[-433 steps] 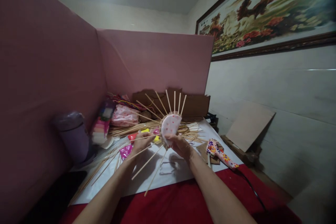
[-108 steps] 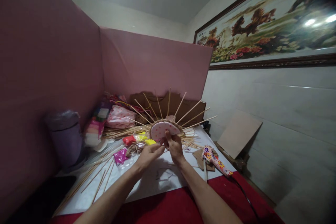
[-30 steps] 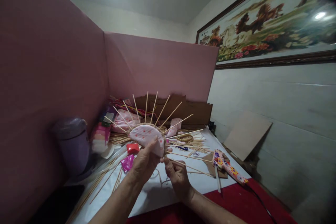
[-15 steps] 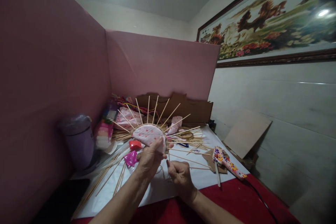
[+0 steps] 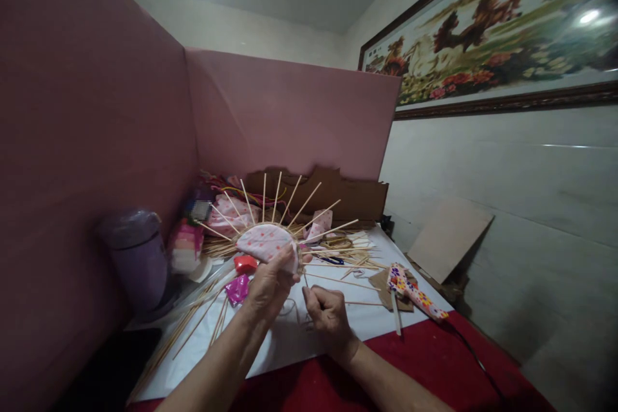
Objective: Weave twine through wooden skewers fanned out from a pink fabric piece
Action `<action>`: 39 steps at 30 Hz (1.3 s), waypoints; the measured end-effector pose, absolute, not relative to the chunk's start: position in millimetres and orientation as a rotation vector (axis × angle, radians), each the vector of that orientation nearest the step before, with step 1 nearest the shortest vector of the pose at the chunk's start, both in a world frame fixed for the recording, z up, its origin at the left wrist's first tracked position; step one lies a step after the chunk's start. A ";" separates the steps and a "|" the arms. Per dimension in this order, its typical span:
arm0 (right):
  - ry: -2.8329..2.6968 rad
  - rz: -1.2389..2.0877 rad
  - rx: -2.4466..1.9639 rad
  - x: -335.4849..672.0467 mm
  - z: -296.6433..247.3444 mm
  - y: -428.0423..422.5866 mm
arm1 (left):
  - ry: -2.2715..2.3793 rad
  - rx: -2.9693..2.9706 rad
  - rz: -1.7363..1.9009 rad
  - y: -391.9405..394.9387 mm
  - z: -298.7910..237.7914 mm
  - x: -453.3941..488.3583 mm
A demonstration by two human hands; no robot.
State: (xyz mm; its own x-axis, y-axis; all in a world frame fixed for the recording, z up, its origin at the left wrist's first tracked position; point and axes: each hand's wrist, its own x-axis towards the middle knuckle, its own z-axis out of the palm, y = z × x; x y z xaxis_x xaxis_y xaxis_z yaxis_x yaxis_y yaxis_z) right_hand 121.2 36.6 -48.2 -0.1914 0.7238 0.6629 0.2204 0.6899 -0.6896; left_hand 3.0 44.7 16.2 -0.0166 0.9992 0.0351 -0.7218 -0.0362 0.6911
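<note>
A rounded piece covered in white cloth with pink spots [image 5: 263, 242] is in my left hand [image 5: 269, 284], the thumb on its face and the fingers behind. Thin wooden sticks [image 5: 276, 198] fan out from its rim, which is edged with tan cord. Just below the rim on the right, my right hand [image 5: 331, 317] is closed in a pinch on a thin cord [image 5: 305, 279] that runs up to the edge. A loose loop of cord [image 5: 290, 304] hangs between the hands. My fingers hide the lower part of the piece.
A flowered glue gun [image 5: 416, 296] lies on cardboard [image 5: 381, 284] at the right, its cable trailing off. Red [image 5: 245, 264] and magenta packets [image 5: 237, 290] and loose sticks [image 5: 193, 315] lie at the left. A purple bin [image 5: 140, 264] stands by the pink partition [image 5: 290, 116].
The whole view has shifted slightly left and up. My right hand still pinches the cord near the rim, and my left hand keeps its hold.
</note>
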 end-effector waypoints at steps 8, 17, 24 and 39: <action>-1.832 0.369 -0.737 124.3 -43.4 36.1 | 0.570 0.523 1.506 47.2 16.2 -0.7; -1.817 0.312 -0.700 126.5 -32.0 31.7 | 0.508 0.563 1.578 50.7 18.1 -1.7; -1.809 0.688 -0.563 125.1 -37.1 34.2 | 0.561 0.556 1.610 51.7 15.8 -6.4; -1.404 1.131 -0.914 126.6 -41.8 65.8 | 0.723 0.493 1.436 46.7 18.7 -5.6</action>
State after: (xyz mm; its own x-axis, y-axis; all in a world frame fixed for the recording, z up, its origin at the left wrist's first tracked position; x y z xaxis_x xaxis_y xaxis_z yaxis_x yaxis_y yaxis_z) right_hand 126.6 65.8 -41.8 -0.1415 0.9545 0.2626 -0.0533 0.2575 -0.9648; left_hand -5.6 46.7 18.7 -0.0155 0.9887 -0.1491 -0.7087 0.0943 0.6992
